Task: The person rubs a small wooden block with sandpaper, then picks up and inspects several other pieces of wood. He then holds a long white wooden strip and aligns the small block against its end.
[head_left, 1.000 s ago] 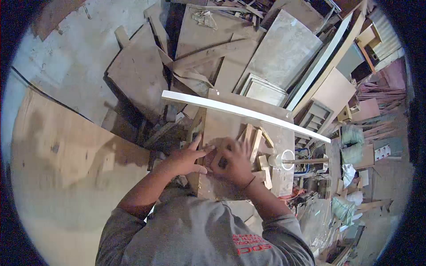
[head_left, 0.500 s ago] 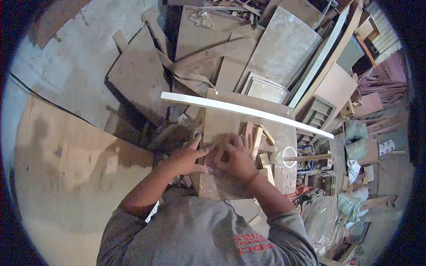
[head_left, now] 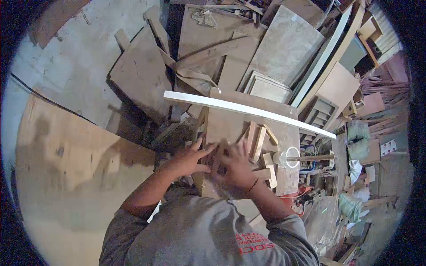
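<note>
My left hand (head_left: 191, 160) rests at the left edge of a worn wooden workbench (head_left: 222, 116), its thumb and fingers spread apart. Close to its right, my right hand (head_left: 237, 167) is bent over the bench top and smeared by motion. Between the two hands lies a small brownish wooden piece (head_left: 216, 163), blurred and partly covered. I cannot make out whether the right fingers grip it. Just right of that hand are several short wood offcuts (head_left: 258, 144). A long white strip (head_left: 248, 114) lies across the far part of the bench.
A mallet-like tool with a wooden handle (head_left: 310, 158) lies at the bench's right side. A large plywood sheet (head_left: 75, 177) fills the left. Boards and panels (head_left: 284, 48) lean behind the bench. Bags and scraps (head_left: 350, 204) clutter the right.
My right hand has shifted slightly left and toward me, and its fingers are more blurred. My left hand stays nearly in place. The whole view has shifted slightly.
</note>
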`<action>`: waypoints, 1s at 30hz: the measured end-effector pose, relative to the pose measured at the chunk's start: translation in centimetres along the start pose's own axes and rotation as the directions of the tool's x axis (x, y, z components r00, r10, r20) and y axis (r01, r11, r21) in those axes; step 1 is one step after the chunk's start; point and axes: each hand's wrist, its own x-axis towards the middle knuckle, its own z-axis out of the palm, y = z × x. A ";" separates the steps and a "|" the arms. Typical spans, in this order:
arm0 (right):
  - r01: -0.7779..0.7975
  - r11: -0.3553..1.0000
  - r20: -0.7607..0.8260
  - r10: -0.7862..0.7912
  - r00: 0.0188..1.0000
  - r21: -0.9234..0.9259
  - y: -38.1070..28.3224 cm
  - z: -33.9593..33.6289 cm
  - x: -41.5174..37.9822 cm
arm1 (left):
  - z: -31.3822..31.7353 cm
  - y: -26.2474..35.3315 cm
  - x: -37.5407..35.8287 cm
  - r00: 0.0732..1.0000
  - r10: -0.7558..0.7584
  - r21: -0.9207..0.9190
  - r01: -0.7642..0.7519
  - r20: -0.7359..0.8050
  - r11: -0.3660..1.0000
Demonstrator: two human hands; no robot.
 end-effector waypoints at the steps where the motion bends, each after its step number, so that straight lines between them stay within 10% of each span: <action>1: -0.137 0.984 -0.020 0.140 0.990 0.110 0.9 -0.2 0.6 | -0.1 0.1 -0.1 1.000 -0.001 -0.007 0.001 -0.015 1.000; 8: 0.088 0.994 0.042 -0.090 0.995 0.065 0.2 0.9 -0.8 | -1.2 0.9 0.0 0.999 -0.046 -0.084 0.045 -0.002 0.995; 11: -0.229 0.969 -0.062 0.236 0.970 0.097 1.5 -1.0 0.9 | -0.2 0.3 0.0 0.999 -0.027 -0.050 0.026 -0.024 0.998; 23: 0.096 0.993 -0.026 -0.098 0.995 -0.073 0.1 2.3 -1.6 | -0.8 0.4 0.1 0.992 -0.100 -0.015 0.101 0.074 0.995; 27: -0.247 0.966 -0.031 0.250 0.968 0.078 1.7 -1.0 0.5 | -1.0 1.1 0.1 0.993 -0.113 -0.021 0.114 0.046 0.993; 30: -0.054 0.989 0.006 0.054 0.999 0.139 0.9 0.9 -0.4 | -1.7 1.5 0.0 0.992 -0.111 -0.051 0.115 0.065 0.992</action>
